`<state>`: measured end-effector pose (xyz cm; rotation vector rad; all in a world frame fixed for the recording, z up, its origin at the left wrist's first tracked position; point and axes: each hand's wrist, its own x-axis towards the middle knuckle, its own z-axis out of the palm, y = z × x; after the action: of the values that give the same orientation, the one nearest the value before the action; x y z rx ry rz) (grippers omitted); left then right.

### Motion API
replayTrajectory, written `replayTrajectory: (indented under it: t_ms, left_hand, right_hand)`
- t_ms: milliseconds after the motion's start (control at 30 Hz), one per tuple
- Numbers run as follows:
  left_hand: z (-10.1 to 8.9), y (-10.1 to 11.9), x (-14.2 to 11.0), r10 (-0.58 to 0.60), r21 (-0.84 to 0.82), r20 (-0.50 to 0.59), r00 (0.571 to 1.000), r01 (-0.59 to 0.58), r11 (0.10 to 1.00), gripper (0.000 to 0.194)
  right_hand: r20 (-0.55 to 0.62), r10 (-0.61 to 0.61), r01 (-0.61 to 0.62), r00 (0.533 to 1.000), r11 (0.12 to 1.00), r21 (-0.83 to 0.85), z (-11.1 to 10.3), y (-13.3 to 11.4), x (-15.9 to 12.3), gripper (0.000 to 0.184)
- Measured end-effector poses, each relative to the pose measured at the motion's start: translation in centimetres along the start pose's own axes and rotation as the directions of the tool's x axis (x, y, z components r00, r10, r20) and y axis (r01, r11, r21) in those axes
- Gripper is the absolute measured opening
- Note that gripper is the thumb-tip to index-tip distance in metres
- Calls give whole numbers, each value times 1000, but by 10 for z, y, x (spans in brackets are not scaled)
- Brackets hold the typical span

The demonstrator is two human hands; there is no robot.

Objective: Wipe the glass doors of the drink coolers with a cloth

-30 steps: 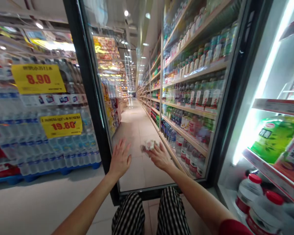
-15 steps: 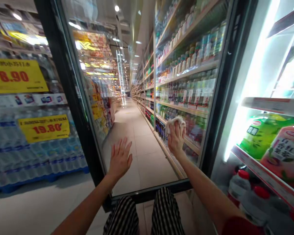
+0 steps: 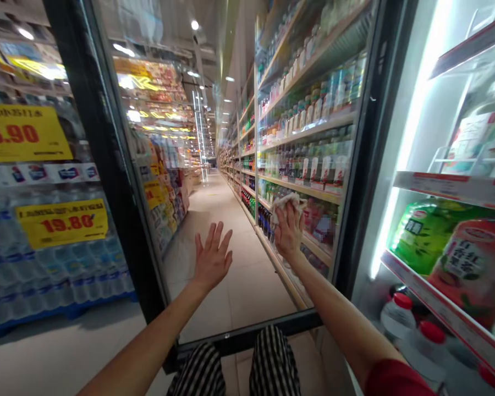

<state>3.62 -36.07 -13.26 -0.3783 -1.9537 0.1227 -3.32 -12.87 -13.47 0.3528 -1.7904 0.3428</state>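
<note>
A glass door (image 3: 198, 242) in a black frame stands open in front of me. Against its right part my right hand (image 3: 287, 234) presses a crumpled whitish cloth (image 3: 291, 204), which shows around the fingertips. My left hand (image 3: 212, 261) is near the left middle of the pane, fingers spread, with nothing in it. Whether its palm touches the glass I cannot tell. Through the pane show a tiled aisle and shelves of bottles (image 3: 305, 118).
On the right is a lit cooler with a shelf (image 3: 449, 297) of green and red drink packs, above red-capped bottles (image 3: 398, 316). At left, stacked water bottles (image 3: 61, 264) carry yellow price signs (image 3: 61, 224). My knees (image 3: 274, 360) are close to the door's bottom frame (image 3: 247, 334).
My left hand has moved right and slightly up along the pane. The right hand with the cloth has shifted slightly left. The view has turned a little to the right.
</note>
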Motion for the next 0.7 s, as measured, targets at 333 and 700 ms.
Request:
replayTrajectory:
  t_ms: [333, 700]
  left_hand:
    - [-14, -13, 54, 109, -19, -69, 992, -110, 994, 47]
    - [-59, -79, 137, 20, 60, -257, 966, -4, 998, 50]
  right_hand:
    - [-259, 510, -513, 820, 856, 64, -20, 95, 60, 53]
    - [-179, 47, -48, 983, 999, 1, -33, 41, 147, 48]
